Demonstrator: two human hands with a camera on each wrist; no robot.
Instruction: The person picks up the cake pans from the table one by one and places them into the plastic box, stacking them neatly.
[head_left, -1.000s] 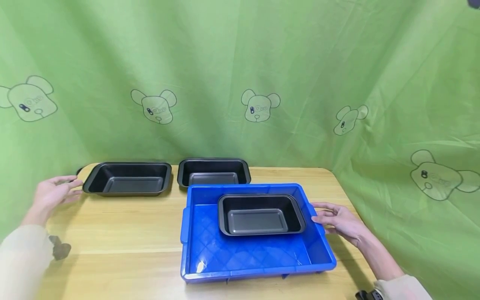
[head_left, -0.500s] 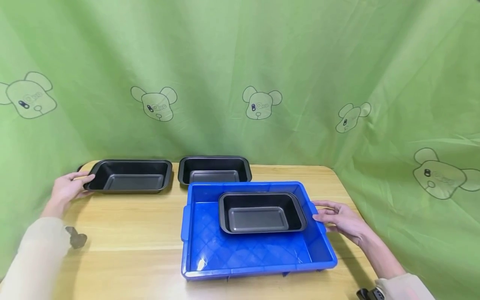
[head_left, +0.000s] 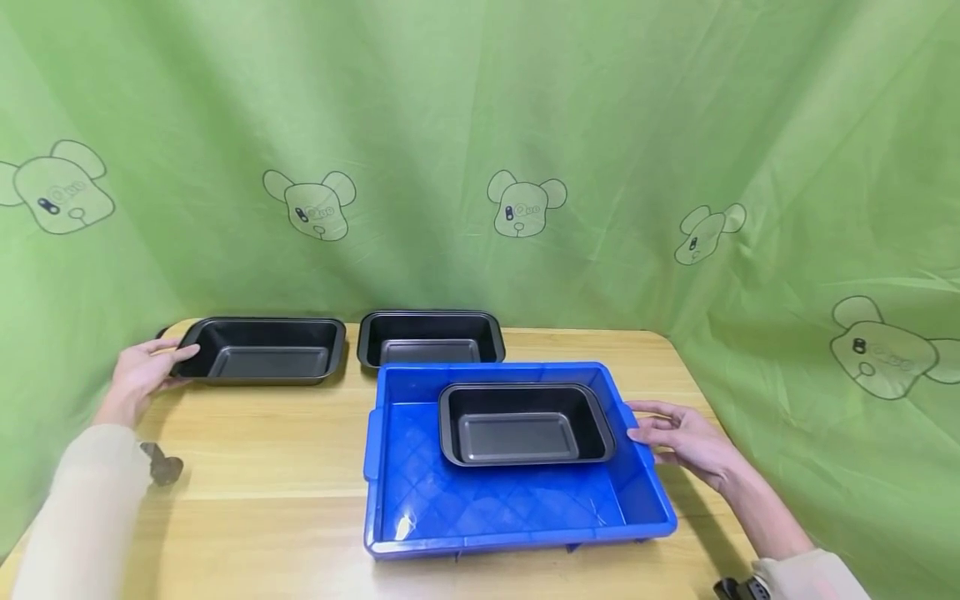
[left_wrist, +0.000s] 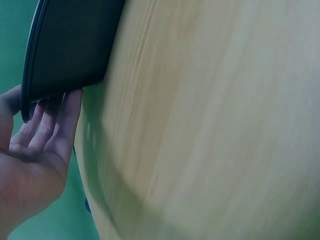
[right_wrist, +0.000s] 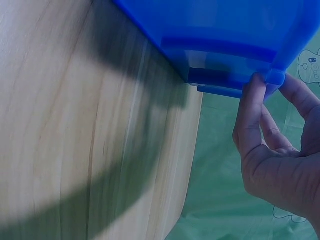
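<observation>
At the table's back left, my left hand (head_left: 145, 371) pinches the short end of a black loaf pan (head_left: 273, 362). The thumb lies over the rim, and in the left wrist view the fingers (left_wrist: 65, 117) press up against the pan's outer wall. My right hand (head_left: 686, 442) holds the right side of a blue plastic tray (head_left: 519, 543), thumb on the rim and fingers (right_wrist: 251, 112) under its lip. Inside that tray rests a second black loaf pan (head_left: 517, 439), toward its back right.
A third black loaf pan (head_left: 429, 340) stands behind the tray, its front partly hidden by the tray's back wall. The wooden table (head_left: 262, 458) has rounded back corners. A green curtain (head_left: 420, 108) with printed bear heads hangs behind and beside it.
My left hand has moved right onto the left pan's end and taken hold of it, shifting it slightly. The right hand keeps its hold on the tray.
</observation>
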